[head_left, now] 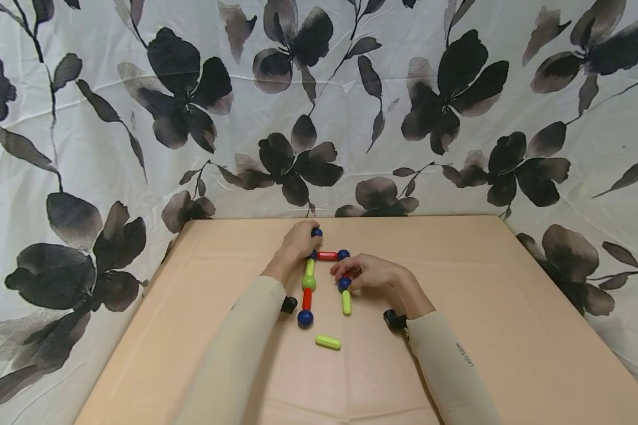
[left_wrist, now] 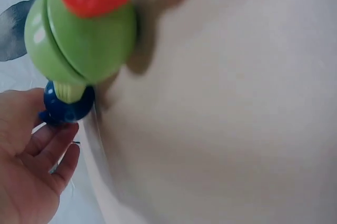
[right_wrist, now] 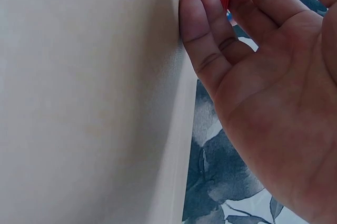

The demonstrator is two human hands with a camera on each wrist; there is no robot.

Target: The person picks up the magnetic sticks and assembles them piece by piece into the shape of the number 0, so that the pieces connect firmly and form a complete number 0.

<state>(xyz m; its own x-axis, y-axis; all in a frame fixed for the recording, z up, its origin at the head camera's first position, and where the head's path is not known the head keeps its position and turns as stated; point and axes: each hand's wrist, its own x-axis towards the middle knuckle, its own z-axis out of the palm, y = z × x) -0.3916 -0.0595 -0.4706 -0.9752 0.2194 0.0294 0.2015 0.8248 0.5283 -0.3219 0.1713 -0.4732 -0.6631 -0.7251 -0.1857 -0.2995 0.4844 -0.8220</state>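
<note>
A shape of toy building rods and balls lies on the table. Its left side has a green rod point(head_left: 310, 267), a green ball point(head_left: 309, 281), a red rod point(head_left: 307, 299) and a blue ball point(head_left: 305, 319). My left hand point(head_left: 296, 241) holds a blue ball point(left_wrist: 68, 105) at the corner, near another blue ball point(head_left: 316, 232) at the far end. A red rod point(head_left: 327, 256) crosses to a blue ball point(head_left: 343, 254) on the right. There my right hand point(head_left: 374, 273) grips a blue ball point(head_left: 344, 284) with a green rod point(head_left: 347, 303) below it; fingers partly hide a red rod above.
A loose green rod point(head_left: 328, 342) lies nearer to me on the tan table point(head_left: 510, 354). Behind the table hangs a white cloth point(head_left: 372, 159) with dark flowers. Each wrist carries a small black camera point(head_left: 395, 320).
</note>
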